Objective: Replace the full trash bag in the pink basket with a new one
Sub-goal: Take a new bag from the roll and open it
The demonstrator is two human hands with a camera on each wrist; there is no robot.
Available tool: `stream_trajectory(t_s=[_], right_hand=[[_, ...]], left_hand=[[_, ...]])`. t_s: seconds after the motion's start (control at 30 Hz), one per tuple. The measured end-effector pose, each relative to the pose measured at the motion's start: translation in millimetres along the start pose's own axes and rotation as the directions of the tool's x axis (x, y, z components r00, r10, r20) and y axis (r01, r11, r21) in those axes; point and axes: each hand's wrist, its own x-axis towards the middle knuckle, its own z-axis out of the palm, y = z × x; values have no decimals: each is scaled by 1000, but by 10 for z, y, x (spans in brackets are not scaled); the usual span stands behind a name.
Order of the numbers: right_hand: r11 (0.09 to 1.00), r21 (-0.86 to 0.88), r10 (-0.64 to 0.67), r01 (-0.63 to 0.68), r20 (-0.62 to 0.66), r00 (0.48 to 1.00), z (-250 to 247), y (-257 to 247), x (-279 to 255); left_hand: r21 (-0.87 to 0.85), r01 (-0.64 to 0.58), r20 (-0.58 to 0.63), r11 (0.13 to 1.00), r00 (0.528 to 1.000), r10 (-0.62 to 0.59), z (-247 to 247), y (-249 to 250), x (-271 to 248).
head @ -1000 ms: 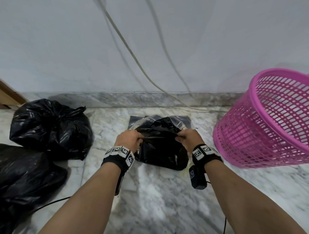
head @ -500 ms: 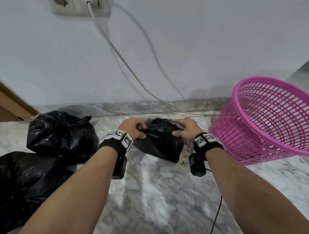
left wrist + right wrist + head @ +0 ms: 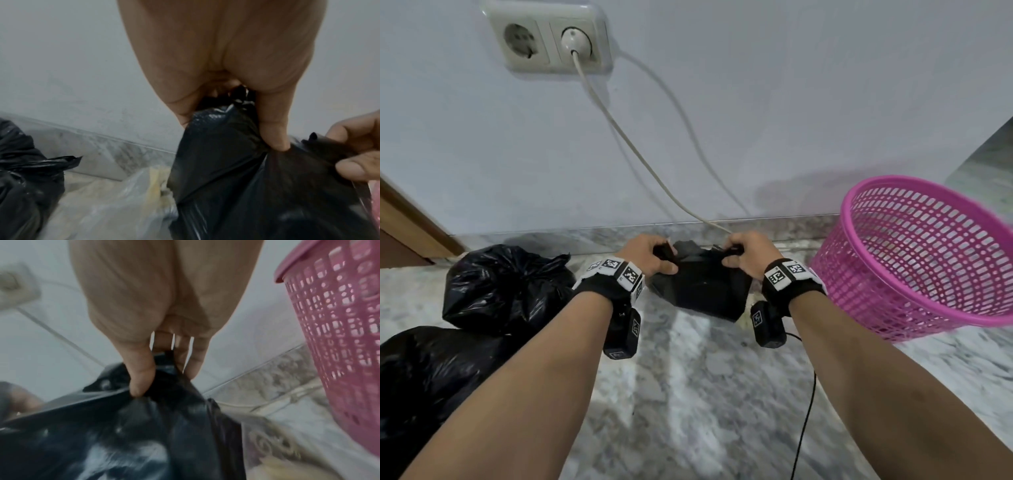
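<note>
Left hand: your left hand (image 3: pixel 645 253) pinched the left edge of the new black bag (image 3: pixel 702 291), thumb and fingers curled round the plastic.
Right hand: your right hand (image 3: pixel 748 253) gripped the bag's right edge the same way.
New black bag: it hung between your hands, above the marble floor (image 3: pixel 688 394), close to the wall.
Pink basket: the pink basket (image 3: pixel 914 260) stood just right of your right wrist, with no liner visible inside.
Tied bags: two full black bags (image 3: pixel 503 287) lay on the floor to your left.
Wall: a cable (image 3: pixel 619 126) ran down from the socket (image 3: pixel 551 37).
</note>
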Motion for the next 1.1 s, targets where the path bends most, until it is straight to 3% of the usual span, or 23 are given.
stream_trajectory(t_s=[0.17, 0.3, 0.43, 0.57, 0.7, 0.77, 0.87, 0.9, 0.97, 1.03, 1.1], right_hand=[[1000, 2, 20, -20, -100, 995, -139, -44, 50], [985, -89, -139, 145, 77, 987, 10, -266, 5], [997, -30, -61, 66, 149, 987, 173, -326, 11], [995, -53, 98, -87, 245, 965, 330, -211, -121], [993, -85, 105, -79, 358, 928, 771, -4, -263], [995, -44, 99, -89, 372, 923, 1013, 106, -332], [993, -40, 116, -109, 406, 906, 1340, 170, -431], [992, -46, 127, -119, 404, 906, 1438, 181, -444], [992, -48, 127, -118, 373, 919, 1589, 212, -449], [994, -66, 104, -86, 354, 929, 1683, 235, -419], [995, -84, 77, -50, 357, 931, 1708, 229, -380]], left_hand=[[-40, -11, -46, 999, 999, 9, -123, 100, 0], [-225, -60, -34, 973, 998, 53, -91, 237, 13], [-384, -33, 41, 923, 998, 52, 6, 434, -6], [17, -16, 82, 1000, 997, 15, 170, 121, 45], [328, 90, 245, 940, 953, -177, 585, -527, -35], [468, 86, 206, 879, 957, -203, 845, -849, -92], [534, 163, 20, 830, 979, -205, 1058, -1021, -155], [522, 187, -1, 832, 976, -218, 1073, -1003, -161], [390, 236, 76, 890, 955, -286, 1077, -939, -147], [66, 320, 221, 945, 919, -326, 1043, -860, -95], [-196, 407, 295, 892, 892, -342, 945, -741, -43]])
